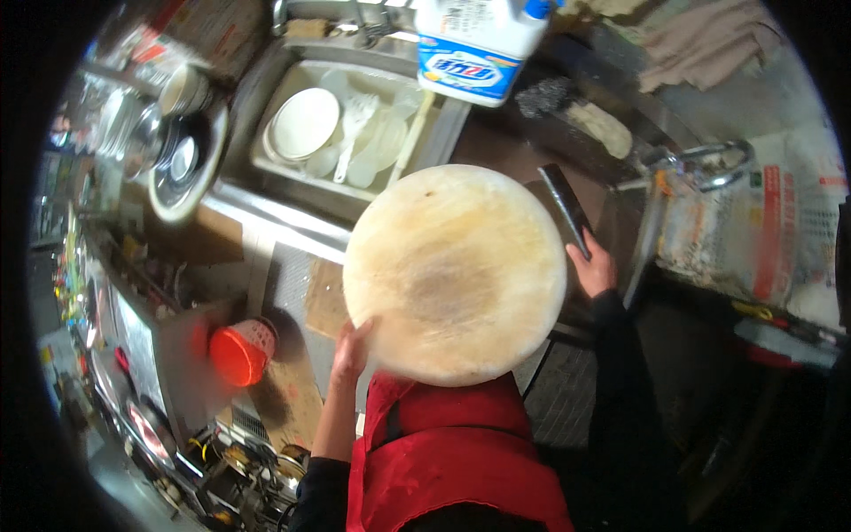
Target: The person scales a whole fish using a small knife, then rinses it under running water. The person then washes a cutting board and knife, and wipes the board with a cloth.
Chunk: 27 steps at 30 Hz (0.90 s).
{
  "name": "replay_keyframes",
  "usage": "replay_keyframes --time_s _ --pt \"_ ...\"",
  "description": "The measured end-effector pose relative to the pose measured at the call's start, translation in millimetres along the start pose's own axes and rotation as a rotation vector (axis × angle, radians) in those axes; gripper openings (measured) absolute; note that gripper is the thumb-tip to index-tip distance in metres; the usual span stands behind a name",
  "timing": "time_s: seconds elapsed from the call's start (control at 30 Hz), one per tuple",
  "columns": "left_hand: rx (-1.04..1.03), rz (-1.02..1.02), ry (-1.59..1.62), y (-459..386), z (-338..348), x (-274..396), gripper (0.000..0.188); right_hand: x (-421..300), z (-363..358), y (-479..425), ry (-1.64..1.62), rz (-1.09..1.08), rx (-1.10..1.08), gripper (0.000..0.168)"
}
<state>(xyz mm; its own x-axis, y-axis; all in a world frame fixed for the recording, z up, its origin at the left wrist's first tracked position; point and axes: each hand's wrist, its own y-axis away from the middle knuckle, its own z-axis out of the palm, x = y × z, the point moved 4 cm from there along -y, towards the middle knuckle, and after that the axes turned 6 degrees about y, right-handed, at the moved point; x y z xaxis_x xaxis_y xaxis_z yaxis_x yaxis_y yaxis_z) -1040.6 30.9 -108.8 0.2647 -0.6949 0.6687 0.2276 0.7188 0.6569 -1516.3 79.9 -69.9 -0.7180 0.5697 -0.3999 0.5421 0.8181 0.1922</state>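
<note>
A large round cutting board (465, 233), pale with a worn brownish patch in its middle, is held before my red apron (459, 465). My left hand (352, 346) grips its lower left rim, the thumb lying on the top face. To the right of the board, my right hand (595, 266) is closed around the lower end of a dark, narrow tool (564, 203). This tool looks like a kitchen knife or cleaver seen nearly edge-on, and its exact kind is unclear. It points up and away over a brownish sink basin (512, 143), partly hidden by the board.
A tub (266, 143) in the left sink holds white plates (306, 123) and a slotted spoon (356, 126) in water. Between the basins stands a detergent jug (475, 53). A steel scrubber (545, 96) lies beyond the right basin. An orange-red bucket (239, 356) is at lower left.
</note>
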Motion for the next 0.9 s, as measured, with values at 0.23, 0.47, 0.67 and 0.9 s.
replay_keyframes --time_s 0.23,0.47,0.67,0.9 --pt "0.234 -0.073 -0.134 -17 -6 -4 0.049 28 47 -10 -0.138 0.087 0.154 0.046" --pt "0.603 0.12 -0.644 -36 4 1 0.059 14 45 -9 -0.622 0.184 -0.103 0.043" --pt "0.497 0.16 -0.591 -52 8 -21 0.065 26 47 0 -0.876 0.299 -0.083 0.045" --pt "0.455 0.299 -0.308 -20 -54 -14 0.066 -85 3 57 -0.813 0.16 -0.122 0.036"
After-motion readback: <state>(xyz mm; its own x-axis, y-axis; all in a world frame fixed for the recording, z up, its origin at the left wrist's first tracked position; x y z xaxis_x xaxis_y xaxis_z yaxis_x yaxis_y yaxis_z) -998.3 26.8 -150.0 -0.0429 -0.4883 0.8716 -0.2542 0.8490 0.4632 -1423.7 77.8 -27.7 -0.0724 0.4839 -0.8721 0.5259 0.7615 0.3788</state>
